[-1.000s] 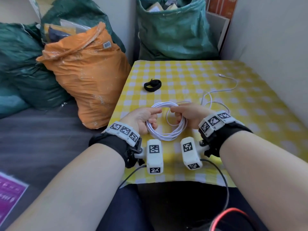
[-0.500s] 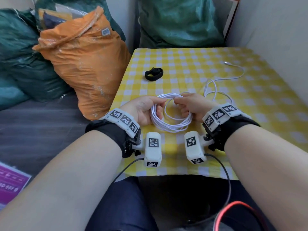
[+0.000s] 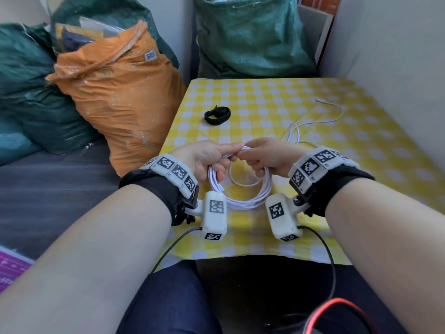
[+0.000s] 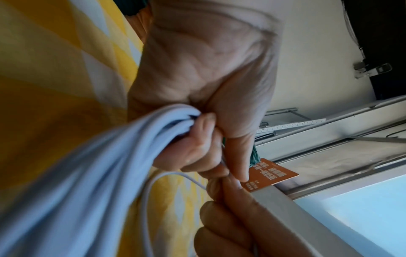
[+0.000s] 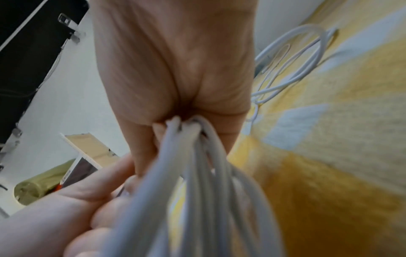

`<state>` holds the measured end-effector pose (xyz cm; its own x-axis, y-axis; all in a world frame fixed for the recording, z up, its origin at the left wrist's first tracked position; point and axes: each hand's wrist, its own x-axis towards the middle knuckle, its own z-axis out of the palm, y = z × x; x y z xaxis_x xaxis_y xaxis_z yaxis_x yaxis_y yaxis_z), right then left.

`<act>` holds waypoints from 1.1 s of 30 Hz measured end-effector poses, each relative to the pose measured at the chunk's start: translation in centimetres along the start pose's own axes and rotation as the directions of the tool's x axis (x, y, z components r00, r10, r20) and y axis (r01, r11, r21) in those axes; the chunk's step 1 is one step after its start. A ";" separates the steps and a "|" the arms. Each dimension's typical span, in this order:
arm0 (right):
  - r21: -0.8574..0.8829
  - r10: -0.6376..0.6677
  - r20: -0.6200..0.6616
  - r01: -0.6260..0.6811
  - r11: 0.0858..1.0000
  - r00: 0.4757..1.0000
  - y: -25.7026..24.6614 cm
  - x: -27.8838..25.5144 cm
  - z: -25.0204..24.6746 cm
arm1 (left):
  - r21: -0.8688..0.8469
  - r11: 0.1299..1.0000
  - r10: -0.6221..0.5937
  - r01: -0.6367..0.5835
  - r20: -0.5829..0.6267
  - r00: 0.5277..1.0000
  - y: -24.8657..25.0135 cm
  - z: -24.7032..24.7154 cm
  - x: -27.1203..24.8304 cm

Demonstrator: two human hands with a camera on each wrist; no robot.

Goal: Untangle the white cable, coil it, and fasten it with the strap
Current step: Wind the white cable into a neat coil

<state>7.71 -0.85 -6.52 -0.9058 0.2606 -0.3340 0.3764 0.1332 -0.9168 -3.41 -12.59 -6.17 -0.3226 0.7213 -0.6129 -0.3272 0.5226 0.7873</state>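
Note:
A white cable (image 3: 243,201) wound into several loops hangs between my two hands above the near part of the yellow checked table (image 3: 361,150). My left hand (image 3: 212,157) grips the coil's top left, fingers curled round the strands (image 4: 123,147). My right hand (image 3: 265,157) pinches the top right of the same bundle (image 5: 197,156). The loose tail (image 3: 313,121) runs behind my right hand to a plug end at the far right. A black strap (image 3: 217,115), curled in a ring, lies on the table beyond my hands.
An orange sack (image 3: 120,92) leans against the table's left edge, with green bags (image 3: 252,37) behind it and at the far end. A pale wall (image 3: 397,56) borders the table on the right. A red and black cord (image 3: 325,309) lies by my lap.
Both hands have closed together at the top of the coil, fingertips now meeting, and the coil hangs lower beneath them. The tail on the table lies much as before.

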 end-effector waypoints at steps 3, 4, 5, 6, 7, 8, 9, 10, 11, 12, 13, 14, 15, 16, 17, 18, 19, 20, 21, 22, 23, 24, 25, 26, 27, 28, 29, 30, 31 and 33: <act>0.107 -0.060 -0.059 0.066 0.992 0.996 -0.8 -0.4 -0.6 | -0.065 0.992 0.108 -0.109 -0.027 0.994 0.8 -0.2 -0.3; 0.144 -0.079 -0.085 0.091 0.985 0.993 -0.9 -0.7 -0.8 | -0.110 0.983 0.146 -0.149 -0.040 0.989 1.1 -0.3 -0.5; 0.181 -0.095 -0.108 0.113 0.977 0.990 -1.1 -0.7 -0.9 | -0.157 0.970 0.180 -0.186 -0.053 0.982 1.3 -0.4 -0.7; 0.219 -0.108 -0.129 0.134 0.966 0.986 -1.2 -0.8 -1.0 | -0.202 0.954 0.213 -0.223 -0.067 0.975 1.5 -0.5 -0.8; 0.254 -0.118 -0.149 0.153 0.955 0.982 -1.3 -0.9 -1.1 | -0.243 0.934 0.249 -0.262 -0.082 0.965 1.6 -0.6 -0.9; 0.284 -0.128 -0.168 0.172 0.943 0.977 -1.5 -1.0 -1.2 | -0.281 0.911 0.285 -0.301 -0.099 0.953 1.7 -0.6 -1.0; 0.308 -0.141 -0.185 0.194 0.931 0.972 -1.7 -1.1 -1.2 | -0.316 0.886 0.318 -0.339 -0.116 0.941 1.7 -0.5 -1.1; 0.333 -0.156 -0.199 0.217 0.917 0.967 -1.9 -1.2 -1.3 | -0.350 0.859 0.350 -0.375 -0.135 0.927 1.8 -0.4 -1.2; 0.361 -0.169 -0.209 0.236 0.902 0.963 -2.1 -1.2 -1.4 | -0.379 0.830 0.379 -0.409 -0.154 0.912 1.9 -0.4 -1.2; 0.391 -0.178 -0.214 0.251 0.886 0.961 -2.4 -1.3 -1.4 | -0.402 0.803 0.403 -0.439 -0.175 0.898 1.9 -0.3 -1.2; 0.422 -0.186 -0.217 0.264 0.867 0.958 -2.7 -1.3 -1.5 | -0.422 0.779 0.422 -0.464 -0.194 0.885 2.1 -0.3 -1.2; 0.452 -0.191 -0.224 0.275 0.849 0.956 -3.0 -1.3 -1.5 | -0.439 0.758 0.435 -0.482 -0.209 0.876 2.2 -0.3 -1.2; 0.473 -0.192 -0.237 0.286 0.833 0.952 -3.2 -1.3 -1.4 | -0.452 0.743 0.445 -0.494 -0.218 0.869 2.3 -0.3 -1.1; 0.482 -0.194 -0.254 0.297 0.824 0.948 -3.5 -1.2 -1.3 | -0.462 0.732 0.453 -0.500 -0.218 0.865 2.4 -0.3 -1.1; 0.482 -0.195 -0.271 0.308 0.820 0.943 -3.8 -1.0 -1.3 | -0.468 0.728 0.457 -0.500 -0.212 0.864 2.6 -0.3 -1.0; 0.479 -0.194 -0.283 0.314 0.820 0.939 -4.2 -0.9 -1.3 | -0.465 0.733 0.457 -0.497 -0.203 0.866 2.7 -0.4 -1.0; 0.469 -0.192 -0.294 0.317 0.824 0.936 -4.5 -0.8 -1.4 | -0.454 0.745 0.455 -0.489 -0.190 0.870 2.9 -0.4 -1.0; 0.450 -0.191 -0.306 0.318 0.834 0.933 -4.7 -0.6 -1.7 | -0.438 0.762 0.450 -0.476 -0.170 0.877 3.0 -0.5 -0.9; 0.419 -0.194 -0.318 0.321 0.849 0.928 -4.9 -0.5 -2.0 | -0.420 0.781 0.446 -0.463 -0.145 0.883 3.2 -0.6 -0.9; 0.376 -0.204 -0.326 0.324 0.868 0.923 -5.1 -0.3 -2.4 | -0.395 0.799 0.444 -0.454 -0.122 0.888 3.5 -0.8 -1.0; 0.319 -0.220 -0.332 0.329 0.889 0.917 -5.3 -0.1 -2.8 | -0.358 0.817 0.447 -0.453 -0.106 0.888 3.8 -1.1 -0.9; 0.252 -0.243 -0.333 0.334 0.908 0.911 -5.4 0.2 -3.1 | -0.307 0.831 0.458 -0.464 -0.096 0.884 4.3 -1.3 -0.8; 0.179 -0.267 -0.327 0.337 0.924 0.906 -5.6 0.4 -3.3 | -0.248 0.842 0.473 -0.480 -0.089 0.876 4.7 -1.5 -0.8; 0.106 -0.289 -0.316 0.337 0.936 0.903 -5.9 0.8 -3.6 | -0.185 0.849 0.489 -0.496 -0.081 0.868 5.4 -1.7 -0.6; 0.039 -0.309 -0.302 0.335 0.941 0.902 -6.2 1.2 -3.9 | -0.121 0.852 0.504 -0.509 -0.075 0.861 6.0 -2.0 -0.2; -0.020 -0.325 -0.290 0.333 0.943 0.900 -6.5 1.7 -4.2 | -0.052 0.851 0.519 -0.523 -0.071 0.852 6.7 -2.2 0.1; -0.065 -0.341 -0.278 0.336 0.940 0.898 -6.8 2.2 -4.5 | 0.018 0.843 0.537 -0.537 -0.069 0.841 7.4 -2.5 0.6; -0.092 -0.355 -0.270 0.343 0.935 0.895 -7.0 2.6 -4.8 | 0.076 0.833 0.553 -0.548 -0.066 0.831 7.9 -2.8 1.0; -0.105 -0.368 -0.265 0.353 0.930 0.891 -7.2 3.0 -5.2 | 0.111 0.822 0.566 -0.558 -0.061 0.822 8.4 -2.9 1.4; -0.113 -0.390 -0.264 0.374 0.921 0.882 -7.6 4.3 -6.0 | 0.113 0.803 0.593 -0.585 -0.051 0.804 9.6 -3.3 2.6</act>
<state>2.14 5.02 0.34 -0.8945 0.4304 0.1211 0.0299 0.3278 -0.9443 -10.31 -7.25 -0.45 -0.4982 0.8666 -0.0291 0.0266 0.0488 0.9985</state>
